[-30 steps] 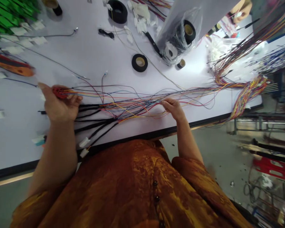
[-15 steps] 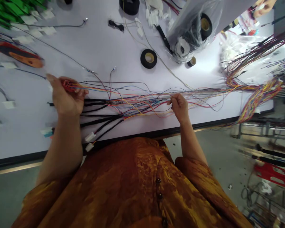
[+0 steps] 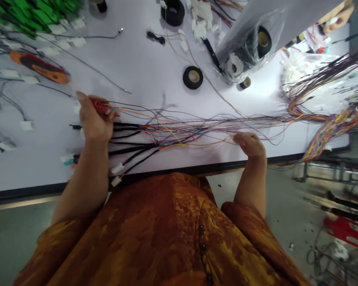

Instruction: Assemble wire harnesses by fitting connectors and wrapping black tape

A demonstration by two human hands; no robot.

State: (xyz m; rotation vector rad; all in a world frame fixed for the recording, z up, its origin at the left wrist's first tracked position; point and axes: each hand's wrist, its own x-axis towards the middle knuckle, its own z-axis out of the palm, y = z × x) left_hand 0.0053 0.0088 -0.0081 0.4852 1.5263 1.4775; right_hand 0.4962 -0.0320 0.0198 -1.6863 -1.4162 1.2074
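Note:
A long wire harness [image 3: 179, 129] of thin coloured wires runs sideways across the table. My left hand [image 3: 96, 121] is curled around a red connector [image 3: 100, 105], with wires leading out of it to the right. Below that hand, black-sleeved branches [image 3: 131, 150] spread out, two of them ending in white connectors [image 3: 117, 168]. Farther right, my right hand [image 3: 250, 144] is closed in a pinch on thin wires [image 3: 223, 140], which stretch leftward from its fingertips. A blurred loose wire [image 3: 164, 105] lies above the harness.
Black tape rolls [image 3: 193, 77] and a plastic bag [image 3: 241, 59] holding more tape sit behind the harness. An orange-and-black tool [image 3: 40, 67] lies at left near green pieces [image 3: 32, 16]. Coloured wire bunches [image 3: 331, 127] hang over the table edge at right. Another person's hand [image 3: 338, 18] shows at top right.
My right hand has moved right and toward the table's front edge, drawing wires with it. My left hand keeps hold of the red connector. The whole view has shifted slightly.

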